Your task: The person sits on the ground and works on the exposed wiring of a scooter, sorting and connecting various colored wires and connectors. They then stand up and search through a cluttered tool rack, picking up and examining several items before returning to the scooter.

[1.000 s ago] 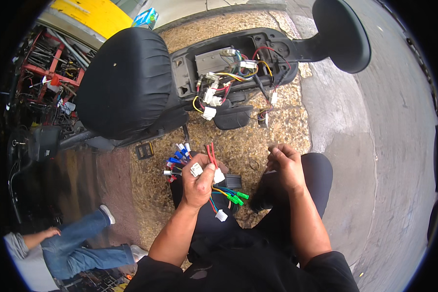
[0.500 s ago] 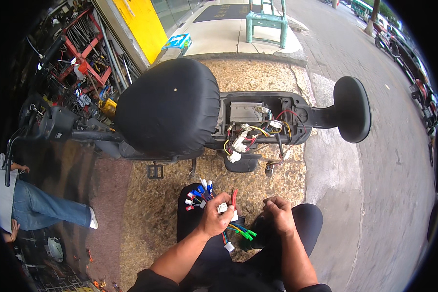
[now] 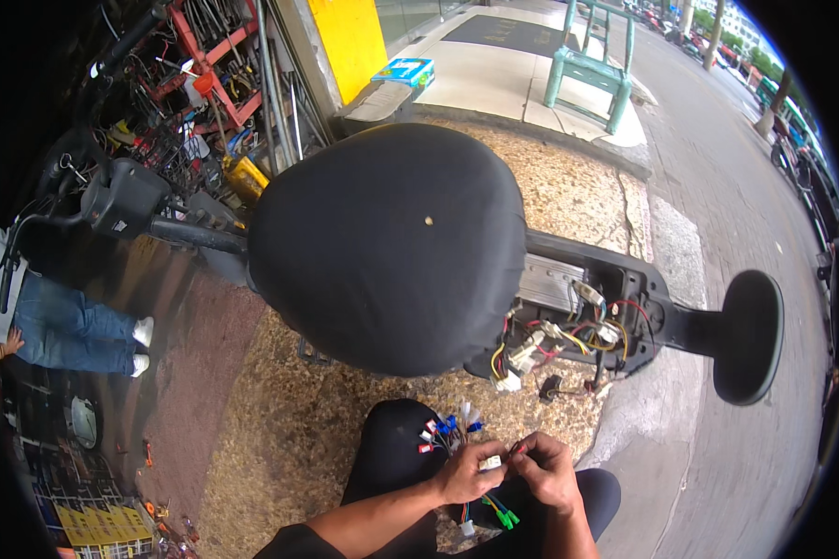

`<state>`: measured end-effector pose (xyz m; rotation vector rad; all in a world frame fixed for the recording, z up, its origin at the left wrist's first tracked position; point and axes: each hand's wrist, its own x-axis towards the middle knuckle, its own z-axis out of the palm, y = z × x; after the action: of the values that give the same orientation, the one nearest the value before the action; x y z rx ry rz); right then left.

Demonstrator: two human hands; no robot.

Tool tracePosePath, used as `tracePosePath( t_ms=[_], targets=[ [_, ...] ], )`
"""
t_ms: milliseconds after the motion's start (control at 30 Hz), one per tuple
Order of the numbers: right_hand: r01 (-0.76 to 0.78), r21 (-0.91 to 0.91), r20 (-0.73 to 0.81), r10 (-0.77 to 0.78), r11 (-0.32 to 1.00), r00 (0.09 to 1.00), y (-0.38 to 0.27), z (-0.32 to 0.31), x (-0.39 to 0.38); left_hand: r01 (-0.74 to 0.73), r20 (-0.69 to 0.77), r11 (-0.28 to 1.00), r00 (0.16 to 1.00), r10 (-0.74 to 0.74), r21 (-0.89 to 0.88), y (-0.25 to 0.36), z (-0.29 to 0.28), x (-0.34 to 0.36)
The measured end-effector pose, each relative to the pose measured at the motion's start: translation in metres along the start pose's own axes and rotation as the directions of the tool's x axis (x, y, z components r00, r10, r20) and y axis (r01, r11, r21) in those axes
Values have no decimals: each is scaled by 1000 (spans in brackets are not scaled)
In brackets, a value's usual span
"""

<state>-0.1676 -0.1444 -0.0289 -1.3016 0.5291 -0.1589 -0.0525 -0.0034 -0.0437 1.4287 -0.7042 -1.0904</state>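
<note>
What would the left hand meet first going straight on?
Probably the right hand: its fingertips are directly ahead of the left hand, at the red wires. Any gap between the two is too small to tell.

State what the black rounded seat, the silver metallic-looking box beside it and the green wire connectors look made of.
Black rounded seat: probably vinyl or coated fabric, matte, judging by soft highlights. Silver box: likely aluminium, given its dull metallic sheen. Green wire connectors: seemingly plastic, from even, bright colour; finish unclear.
</note>
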Motion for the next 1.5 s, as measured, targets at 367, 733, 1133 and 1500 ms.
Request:
tracePosePath(
  t_ms=[367, 733, 1133, 1500],
  targets=[
    [-243, 451, -30, 286, 859, 958, 29, -12, 67, -12, -38, 907, 999, 31, 421, -39, 5, 38],
    [-364, 662, -25, 505, 655, 863, 6, 29, 16, 209, -168, 951, 971, -173, 227, 39, -2, -9],
    [-255, -174, 241, 292, 951, 926, -257, 141, -27, 374, -284, 911, 905, -318, 172, 265, -54, -138],
    [-241, -354, 454, 391, 904, 801, -341, 350, 54, 343, -511, 935, 790, -339, -90, 315, -217, -243]
  ],
)
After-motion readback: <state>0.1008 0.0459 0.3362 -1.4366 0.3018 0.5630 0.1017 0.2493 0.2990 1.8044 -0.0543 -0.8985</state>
